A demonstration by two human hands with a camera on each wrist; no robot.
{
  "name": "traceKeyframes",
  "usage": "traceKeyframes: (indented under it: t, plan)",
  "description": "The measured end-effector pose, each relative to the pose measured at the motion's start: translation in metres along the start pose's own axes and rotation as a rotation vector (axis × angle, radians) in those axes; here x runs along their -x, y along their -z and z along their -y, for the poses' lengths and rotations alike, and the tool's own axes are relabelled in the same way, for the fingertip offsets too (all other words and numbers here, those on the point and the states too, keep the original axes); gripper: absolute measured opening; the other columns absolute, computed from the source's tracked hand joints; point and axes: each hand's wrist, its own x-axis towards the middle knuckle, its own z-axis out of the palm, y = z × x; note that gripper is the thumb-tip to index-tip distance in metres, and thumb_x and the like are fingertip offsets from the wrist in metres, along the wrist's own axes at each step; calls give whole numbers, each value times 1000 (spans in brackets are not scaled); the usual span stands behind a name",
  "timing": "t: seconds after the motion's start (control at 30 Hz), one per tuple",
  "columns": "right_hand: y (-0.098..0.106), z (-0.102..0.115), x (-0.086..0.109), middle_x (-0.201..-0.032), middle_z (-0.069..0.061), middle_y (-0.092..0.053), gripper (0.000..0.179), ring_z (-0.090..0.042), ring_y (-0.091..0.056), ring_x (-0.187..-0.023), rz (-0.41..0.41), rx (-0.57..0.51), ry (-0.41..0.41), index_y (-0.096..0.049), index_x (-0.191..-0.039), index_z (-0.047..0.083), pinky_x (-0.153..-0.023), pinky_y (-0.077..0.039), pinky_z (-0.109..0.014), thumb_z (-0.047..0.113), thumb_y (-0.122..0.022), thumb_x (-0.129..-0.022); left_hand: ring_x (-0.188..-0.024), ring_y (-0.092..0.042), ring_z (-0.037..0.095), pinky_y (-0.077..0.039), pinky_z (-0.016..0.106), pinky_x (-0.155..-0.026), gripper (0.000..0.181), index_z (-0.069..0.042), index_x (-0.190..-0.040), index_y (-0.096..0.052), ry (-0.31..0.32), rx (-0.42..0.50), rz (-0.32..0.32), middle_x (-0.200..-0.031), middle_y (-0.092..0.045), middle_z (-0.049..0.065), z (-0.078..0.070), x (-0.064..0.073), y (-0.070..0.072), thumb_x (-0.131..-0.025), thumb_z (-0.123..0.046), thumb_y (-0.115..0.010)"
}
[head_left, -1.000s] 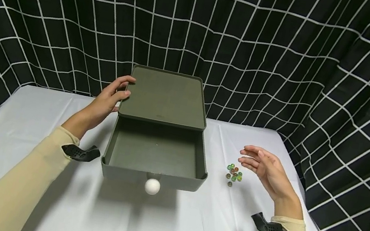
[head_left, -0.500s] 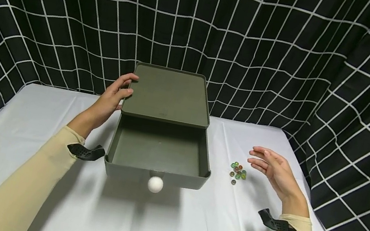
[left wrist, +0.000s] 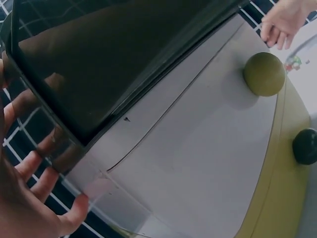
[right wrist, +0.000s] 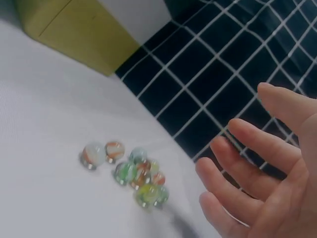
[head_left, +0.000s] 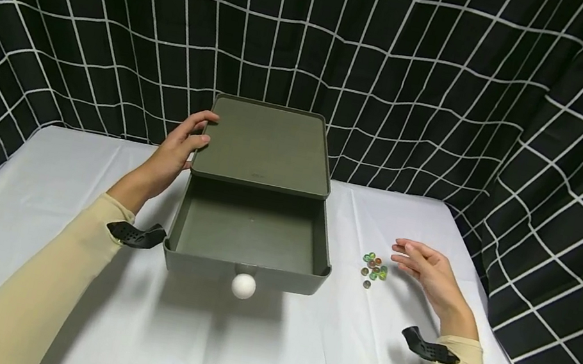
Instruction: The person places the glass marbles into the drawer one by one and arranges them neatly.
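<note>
My left hand (head_left: 166, 160) rests against the left side of a small drawer cabinet (head_left: 268, 145), its index finger and thumb at the edge of the dark olive top. In the left wrist view several spread fingers (left wrist: 44, 183) touch the cabinet's side. The top drawer (head_left: 242, 274) stands pulled out with a bare floor and a white round knob (head_left: 243, 286). Several glass marbles (head_left: 375, 267) lie in a loose cluster on the cloth right of the cabinet. Just right of them hovers my right hand (head_left: 430, 275), fingers loosely bent, holding nothing and apart from the marbles.
The left wrist view shows a white drawer with a yellow knob (left wrist: 265, 74) and a yellow drawer with a dark knob (left wrist: 304, 146) below the top one. White cloth (head_left: 260, 359) covers the table. A black curtain with white grid lines (head_left: 305, 35) hangs behind and at the sides.
My right hand has shifted slightly relative to the marbles and still holds nothing. The left hand, cabinet and marbles keep their places; the head view has moved a little.
</note>
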Motion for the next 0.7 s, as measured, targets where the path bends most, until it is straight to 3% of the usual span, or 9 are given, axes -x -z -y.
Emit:
traceKeyframes:
  t: [0.17, 0.33, 0.5, 0.63, 0.7]
  plan:
    - [3, -7, 0, -108, 16, -73, 21, -2, -70, -97, -53, 111, -55, -71, -118, 16, -84, -56, -19, 18, -58, -103, -156, -11, 26, -12, 76, -112, 44, -24, -150, -36, -3, 5, -3, -167, -11, 8, 1, 1, 0, -106, -29, -41]
    - [5, -12, 2, -104, 22, -71, 41, 3, -62, -91, -69, 310, -127, -62, -133, -2, -75, -52, -19, 24, -61, -101, -155, -13, 27, -14, 74, -113, 44, -24, -150, -36, -2, 14, -8, -167, -12, 8, 1, 1, 0, -106, -28, -41]
    - [6, -16, 3, -105, 30, -67, 50, 1, -56, -90, -64, 467, -189, -57, -138, -4, -75, -47, -22, 29, -62, -101, -155, -13, 27, -13, 74, -113, 44, -25, -150, -36, 0, 13, -10, -167, -11, 8, 0, 1, -1, -106, -28, -41]
    - [6, -19, 4, -109, 25, -67, 49, -1, -55, -90, -66, 515, -204, -58, -138, -2, -77, -47, -24, 29, -62, -101, -156, -13, 27, -12, 75, -113, 44, -25, -150, -37, 5, 15, -12, -167, -11, 8, 0, 1, -2, -106, -28, -41]
    - [6, -20, 3, -116, 17, -69, 48, 2, -55, -92, -67, 531, -200, -58, -138, -1, -79, -46, -22, 28, -62, -100, -156, -13, 27, -13, 75, -114, 43, -26, -149, -37, 6, 15, -13, -167, -11, 8, 0, 1, -1, -106, -29, -41]
